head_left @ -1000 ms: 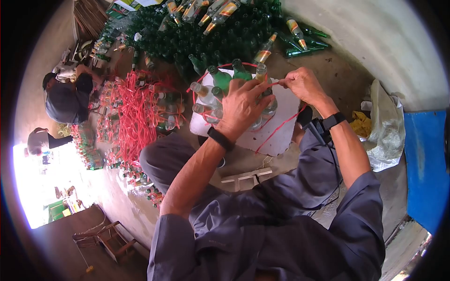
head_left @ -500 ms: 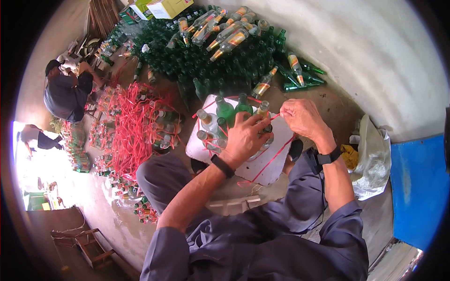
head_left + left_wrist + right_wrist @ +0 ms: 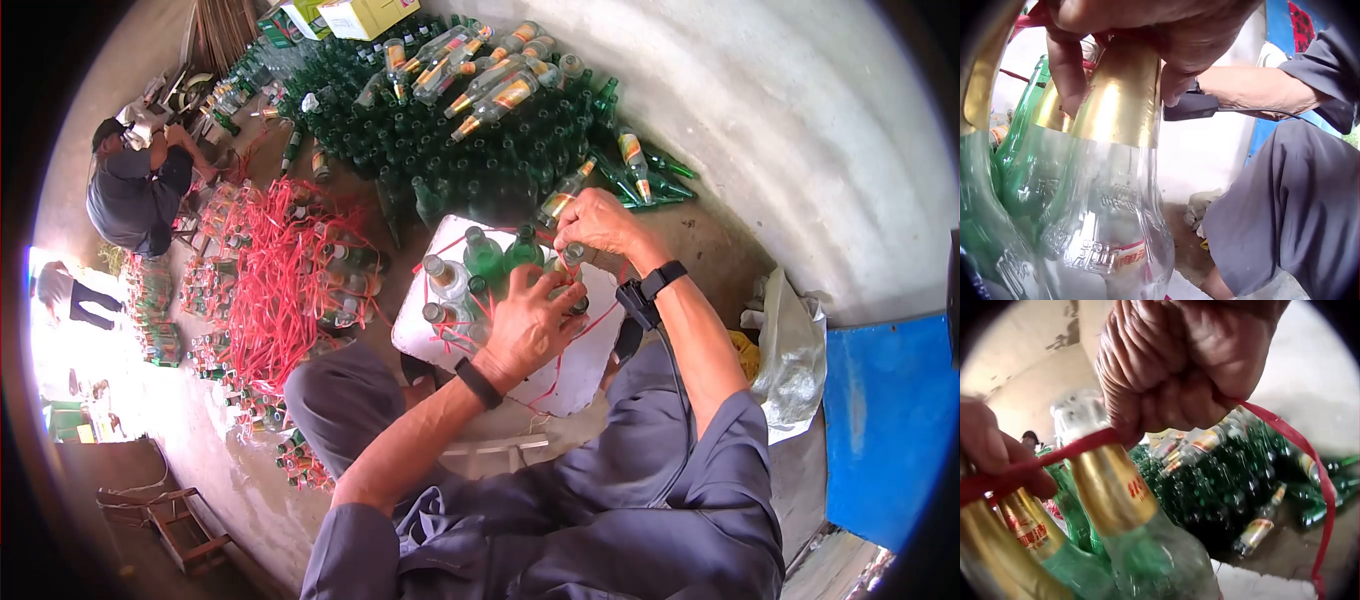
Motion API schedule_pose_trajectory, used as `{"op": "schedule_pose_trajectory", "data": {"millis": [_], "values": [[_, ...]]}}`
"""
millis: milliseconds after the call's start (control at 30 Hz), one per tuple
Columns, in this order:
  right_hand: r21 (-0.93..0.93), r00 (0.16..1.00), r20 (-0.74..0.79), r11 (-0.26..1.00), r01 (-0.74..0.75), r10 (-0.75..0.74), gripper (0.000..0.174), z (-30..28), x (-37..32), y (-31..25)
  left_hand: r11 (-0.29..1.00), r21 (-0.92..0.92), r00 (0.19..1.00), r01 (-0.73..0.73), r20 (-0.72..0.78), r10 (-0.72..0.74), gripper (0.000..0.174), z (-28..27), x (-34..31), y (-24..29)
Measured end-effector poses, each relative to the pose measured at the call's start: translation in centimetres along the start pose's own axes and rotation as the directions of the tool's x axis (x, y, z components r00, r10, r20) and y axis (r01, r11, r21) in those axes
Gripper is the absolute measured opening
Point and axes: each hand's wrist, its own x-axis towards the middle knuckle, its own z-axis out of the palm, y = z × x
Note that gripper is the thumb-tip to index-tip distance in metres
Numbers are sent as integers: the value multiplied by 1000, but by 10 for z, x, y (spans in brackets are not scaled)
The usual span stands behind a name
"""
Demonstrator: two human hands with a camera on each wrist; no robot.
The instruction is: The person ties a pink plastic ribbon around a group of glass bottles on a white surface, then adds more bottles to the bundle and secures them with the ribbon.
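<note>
Several upright bottles, green and clear, stand together on a white board. My left hand reaches over their near right side; in the left wrist view, its fingers curl round a gold-foiled bottle neck. My right hand is at the back right bottle, its fingers curled tight on a red strap. The strap crosses in front of a gold-necked bottle towards my left hand, and its loose end hangs at the right.
Behind the board lies a large mass of green bottles, with labelled clear bottles on top. Bottle bundles under red straps stand at left, near a crouching person. A pale sack and blue panel are at right.
My right hand has moved left, from beside the bottles to the back right bottle's neck, still pinching the strap. My left hand stays on the bottles. The head view has shifted.
</note>
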Motion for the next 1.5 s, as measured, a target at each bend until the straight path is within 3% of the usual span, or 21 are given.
{"op": "schedule_pose_trajectory", "data": {"millis": [33,67,133,300,367,433,533,633,667,700,733,767,800,867,1033,1167,1300,1333,1400,1467,1500], "values": [[123,999,-15,991,48,-46,26,8,0,16,1000,2,1000,9,16,-9,39,0,0,0],[122,999,-15,991,49,-48,26,17,-3,24,1000,2,1000,9,13,-9,39,0,0,-1],[479,990,-90,876,-55,112,30,36,-11,39,1000,-4,1000,-5,-6,5,39,1,0,-2],[514,970,-51,839,-179,239,37,62,-14,63,996,-89,1000,-8,4,8,43,-12,-2,4],[696,950,36,674,-247,311,37,63,-18,56,997,-72,999,-36,4,37,48,-22,-9,6],[752,954,60,615,-238,295,35,65,-19,56,985,-175,1000,-12,-18,9,58,-33,-29,6],[810,962,75,548,-212,262,32,71,-18,64,1000,18,996,0,-89,2,69,-71,-59,10],[832,963,74,516,-203,259,31,72,-20,64,956,-119,924,269,-247,-291,84,-87,-83,11],[846,960,81,491,-208,268,31,73,-20,62,955,-117,923,274,-248,-295,84,-79,-91,6],[846,961,86,491,-210,263,31,74,-21,60,768,-484,815,419,-173,-553,85,-69,-99,-1],[848,956,72,487,-208,283,29,74,-21,58,437,-763,676,476,-1,-737,87,-65,-105,-4],[851,951,57,484,-205,304,28,74,-22,56,168,-882,665,441,195,-721,89,-67,-103,0],[851,952,59,483,-206,302,28,74,-24,54,385,-845,823,370,106,-557,91,-30,-128,-34],[858,947,52,471,-205,317,30,73,-25,52,534,-727,764,431,-20,-645,95,-16,-121,-27],[870,928,46,441,-219,369,27,76,-31,45,430,-695,678,577,113,-726,95,-16,-111,-20],[879,896,49,407,-249,442,24,78,-45,40,386,-778,688,495,80,-721,95,-22,-97,-35],[911,860,-76,385,-146,505,25,91,-62,31,261,-834,714,486,207,-669,87,-33,-83,-66],[912,858,-77,384,-145,507,25,95,-68,29,149,-826,622,544,278,-732,86,-36,-79,-67],[930,828,-109,351,-110,550,24,102,-79,27,151,-836,699,527,325,-637,84,-47,-69,-82],[937,798,-131,336,-94,588,27,113,-89,20,366,-794,833,486,293,-470,82,-35,-64,-126],[939,767,-152,334,-85,624,27,119,-95,15,177,-829,778,530,393,-490,81,-42,-50,-128]]}}
